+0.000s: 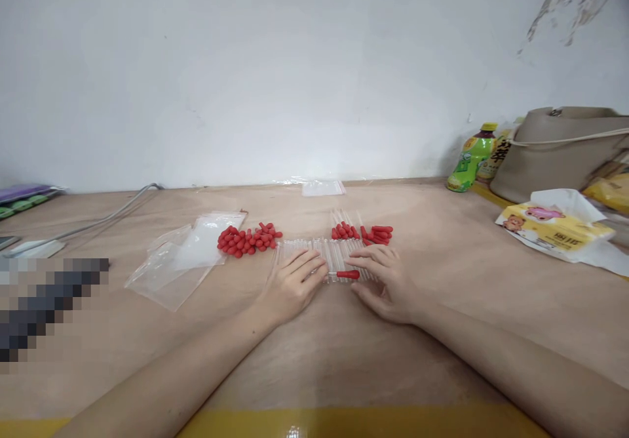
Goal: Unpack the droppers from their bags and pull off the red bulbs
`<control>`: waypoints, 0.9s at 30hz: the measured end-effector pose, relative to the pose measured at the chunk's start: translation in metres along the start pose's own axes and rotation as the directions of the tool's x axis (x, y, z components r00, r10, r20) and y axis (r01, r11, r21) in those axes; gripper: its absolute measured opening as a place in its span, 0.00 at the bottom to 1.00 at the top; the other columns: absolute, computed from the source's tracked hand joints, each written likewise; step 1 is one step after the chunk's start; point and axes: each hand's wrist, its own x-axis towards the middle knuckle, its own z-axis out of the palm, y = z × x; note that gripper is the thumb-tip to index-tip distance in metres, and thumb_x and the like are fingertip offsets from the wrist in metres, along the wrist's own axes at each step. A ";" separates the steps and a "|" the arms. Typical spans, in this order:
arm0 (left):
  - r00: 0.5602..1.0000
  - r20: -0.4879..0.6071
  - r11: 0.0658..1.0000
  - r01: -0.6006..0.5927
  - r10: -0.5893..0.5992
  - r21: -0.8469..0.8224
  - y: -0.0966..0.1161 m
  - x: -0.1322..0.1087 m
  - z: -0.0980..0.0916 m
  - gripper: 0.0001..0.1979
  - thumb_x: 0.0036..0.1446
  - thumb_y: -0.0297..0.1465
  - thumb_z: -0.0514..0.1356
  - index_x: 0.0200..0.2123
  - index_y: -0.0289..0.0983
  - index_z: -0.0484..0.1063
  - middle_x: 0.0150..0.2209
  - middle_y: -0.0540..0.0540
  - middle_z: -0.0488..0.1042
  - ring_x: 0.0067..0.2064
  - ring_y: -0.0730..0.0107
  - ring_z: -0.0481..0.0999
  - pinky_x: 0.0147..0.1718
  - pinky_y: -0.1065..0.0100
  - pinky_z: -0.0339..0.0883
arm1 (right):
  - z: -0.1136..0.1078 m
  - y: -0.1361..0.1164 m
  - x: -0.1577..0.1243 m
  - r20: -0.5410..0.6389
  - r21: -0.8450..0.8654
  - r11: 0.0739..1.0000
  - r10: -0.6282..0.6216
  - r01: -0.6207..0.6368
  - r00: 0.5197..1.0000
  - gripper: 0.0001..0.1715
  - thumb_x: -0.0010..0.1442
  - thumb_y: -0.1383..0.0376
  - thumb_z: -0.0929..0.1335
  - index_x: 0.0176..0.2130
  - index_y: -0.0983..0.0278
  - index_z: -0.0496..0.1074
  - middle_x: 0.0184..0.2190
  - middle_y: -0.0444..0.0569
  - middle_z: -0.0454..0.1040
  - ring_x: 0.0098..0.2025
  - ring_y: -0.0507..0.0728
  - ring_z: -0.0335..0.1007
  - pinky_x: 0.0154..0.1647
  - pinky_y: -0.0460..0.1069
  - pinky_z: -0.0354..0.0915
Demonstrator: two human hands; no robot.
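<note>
My left hand (297, 284) is closed, its thumb and fingertips at a clear glass dropper tube that points right. A red rubber bulb (348, 274) sits on that tube's right end. My right hand (386, 280) is open, thumb and fingers apart beside the bulb without visibly gripping it. Under and between both hands lies a row of clear glass tubes (339, 252), partly covered by my fingers. Loose red bulbs (246, 240) are heaped beyond my left hand. Past my right hand lie several tubes fitted with red bulbs (376, 235).
Clear plastic bags (171, 267) lie left of the bulb heap, and a small bag (323, 189) lies by the wall. A grey cable (98, 220) runs at the left. At right are a tissue pack (555, 225), a green bottle (470, 159) and a beige bag (555, 153).
</note>
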 end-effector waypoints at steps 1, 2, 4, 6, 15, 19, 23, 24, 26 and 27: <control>1.000 0.000 1.000 -0.010 0.010 -0.001 0.000 0.000 0.001 0.09 0.56 0.25 0.56 0.42 0.33 0.69 0.41 0.45 0.75 0.47 0.64 0.72 0.49 0.61 0.65 | 0.003 0.000 0.001 -0.001 -0.037 0.999 -0.021 0.020 1.000 0.21 0.54 0.61 0.67 0.48 0.62 0.66 0.44 0.53 0.70 0.45 0.59 0.63 0.47 0.57 0.57; 1.000 -0.004 1.000 -0.020 0.020 -0.002 0.001 0.001 0.002 0.09 0.56 0.26 0.56 0.42 0.33 0.69 0.41 0.45 0.75 0.48 0.65 0.72 0.49 0.61 0.65 | 0.006 0.000 0.003 -0.006 -0.073 0.996 -0.049 0.049 0.999 0.23 0.54 0.59 0.67 0.49 0.63 0.66 0.43 0.53 0.71 0.45 0.59 0.64 0.47 0.58 0.57; 0.999 -0.012 0.999 -0.031 0.031 -0.007 0.002 0.002 0.002 0.09 0.56 0.26 0.56 0.42 0.33 0.69 0.42 0.45 0.75 0.48 0.65 0.72 0.50 0.61 0.65 | 0.011 -0.001 0.005 -0.039 -0.133 0.985 -0.113 0.107 0.993 0.21 0.54 0.58 0.67 0.47 0.62 0.68 0.40 0.51 0.74 0.43 0.58 0.65 0.48 0.58 0.55; 0.999 -0.012 0.999 -0.035 0.035 -0.019 0.003 0.003 0.002 0.09 0.57 0.27 0.56 0.41 0.33 0.69 0.41 0.44 0.75 0.48 0.66 0.72 0.50 0.62 0.66 | 0.016 -0.002 0.007 -0.074 -0.164 0.975 -0.164 0.151 0.984 0.14 0.56 0.61 0.67 0.43 0.61 0.70 0.36 0.48 0.75 0.41 0.56 0.67 0.48 0.57 0.56; 0.997 0.034 0.986 -0.067 0.072 -0.151 0.004 0.002 -0.002 0.08 0.56 0.23 0.52 0.37 0.33 0.69 0.37 0.44 0.76 0.46 0.68 0.73 0.51 0.64 0.67 | 0.015 -0.003 0.007 -0.052 -0.033 0.953 -0.304 0.302 0.951 0.11 0.57 0.70 0.65 0.42 0.64 0.70 0.34 0.48 0.75 0.39 0.55 0.67 0.38 0.51 0.67; 0.998 0.028 0.982 -0.052 0.058 -0.183 0.004 0.001 -0.003 0.07 0.56 0.23 0.52 0.36 0.33 0.69 0.37 0.44 0.76 0.45 0.68 0.74 0.51 0.63 0.67 | 0.014 -0.001 0.007 -0.056 -0.035 0.942 -0.335 0.334 0.940 0.12 0.57 0.70 0.65 0.43 0.64 0.70 0.36 0.48 0.75 0.39 0.56 0.67 0.38 0.52 0.68; 0.997 0.061 0.979 -0.023 0.036 -0.202 0.004 0.000 -0.006 0.07 0.57 0.24 0.52 0.36 0.34 0.69 0.36 0.44 0.76 0.44 0.68 0.74 0.51 0.62 0.67 | 0.010 0.000 0.006 -0.057 -0.067 0.935 -0.353 0.349 0.934 0.12 0.57 0.70 0.65 0.42 0.64 0.70 0.35 0.47 0.76 0.39 0.55 0.67 0.37 0.52 0.68; 0.997 0.064 0.978 -0.019 0.034 -0.209 0.003 0.000 -0.006 0.07 0.56 0.24 0.52 0.36 0.33 0.69 0.36 0.44 0.76 0.44 0.68 0.74 0.51 0.62 0.67 | 0.009 0.000 0.006 -0.058 -0.078 0.931 -0.361 0.356 0.931 0.11 0.57 0.70 0.65 0.42 0.64 0.70 0.35 0.47 0.76 0.38 0.55 0.68 0.38 0.52 0.68; 0.998 0.056 0.974 -0.018 0.031 -0.225 0.003 -0.001 -0.005 0.06 0.56 0.23 0.54 0.36 0.33 0.69 0.36 0.44 0.76 0.44 0.68 0.74 0.51 0.63 0.66 | 0.007 0.001 0.006 -0.056 -0.102 0.920 -0.385 0.378 0.921 0.11 0.56 0.70 0.65 0.42 0.65 0.70 0.35 0.47 0.76 0.38 0.55 0.68 0.39 0.52 0.68; 0.998 0.047 0.973 -0.019 0.031 -0.232 0.003 -0.001 -0.004 0.06 0.55 0.23 0.54 0.36 0.32 0.69 0.37 0.44 0.76 0.44 0.68 0.74 0.51 0.63 0.66 | 0.007 0.001 0.006 -0.056 -0.116 0.914 -0.398 0.390 0.916 0.11 0.56 0.70 0.66 0.42 0.65 0.70 0.35 0.48 0.76 0.38 0.55 0.68 0.39 0.52 0.68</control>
